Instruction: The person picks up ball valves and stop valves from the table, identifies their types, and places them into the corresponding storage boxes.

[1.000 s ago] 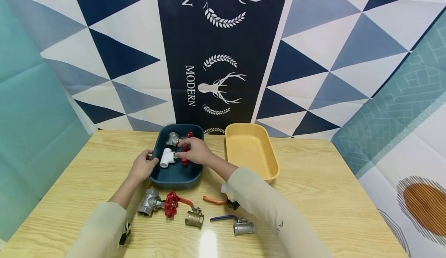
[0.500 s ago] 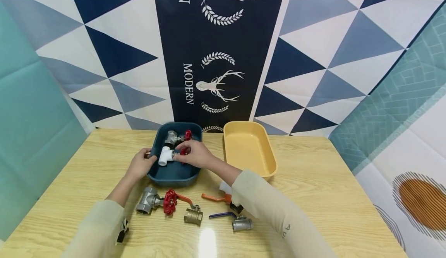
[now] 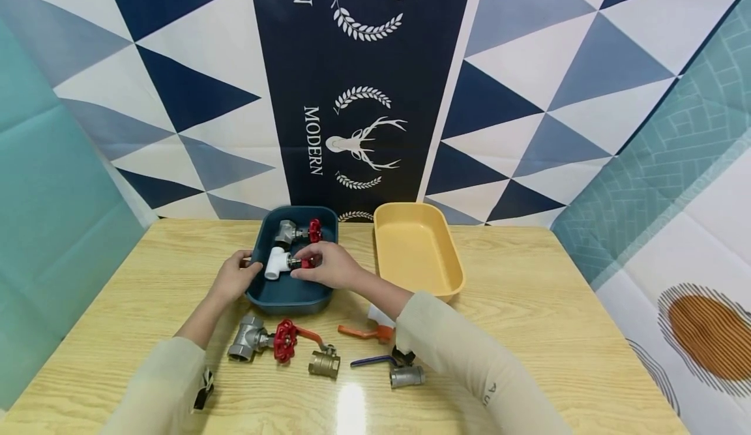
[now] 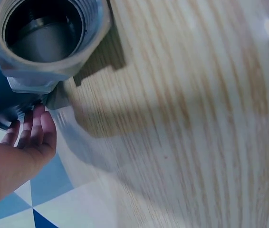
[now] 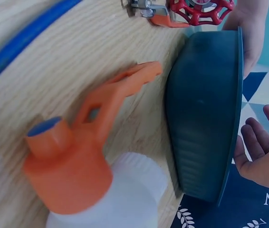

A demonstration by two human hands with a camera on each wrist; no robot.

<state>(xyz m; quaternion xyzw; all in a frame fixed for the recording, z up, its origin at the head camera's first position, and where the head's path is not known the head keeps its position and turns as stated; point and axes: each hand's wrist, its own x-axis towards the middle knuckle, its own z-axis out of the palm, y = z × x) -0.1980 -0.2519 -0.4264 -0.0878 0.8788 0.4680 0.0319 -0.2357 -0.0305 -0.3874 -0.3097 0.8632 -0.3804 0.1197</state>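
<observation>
Inside the dark blue bin (image 3: 291,302), a white tee-shaped valve (image 3: 276,264) with a red handle lies below a silver valve (image 3: 287,233) with a red handwheel. My right hand (image 3: 330,266) is over the white valve, thumb and forefinger apart on either side of its red handle. In the right wrist view the fingers of the right hand (image 5: 263,142) look spread above the bin rim. At the bin's left side, my left hand (image 3: 231,277) holds the rim, thumb over the edge and fingers along the outer wall.
Before the bin lie a silver valve (image 3: 248,338) with a red handwheel, a brass ball valve (image 3: 324,364) with an orange lever, a silver ball valve (image 3: 407,376) with a blue lever and a white valve (image 3: 378,315) with an orange handle. A yellow bin (image 3: 416,252) stands right.
The right thumb and forefinger have parted from around the white valve's stem, showing more of its red handle. The left hand stays on the rim; the head view has shifted slightly.
</observation>
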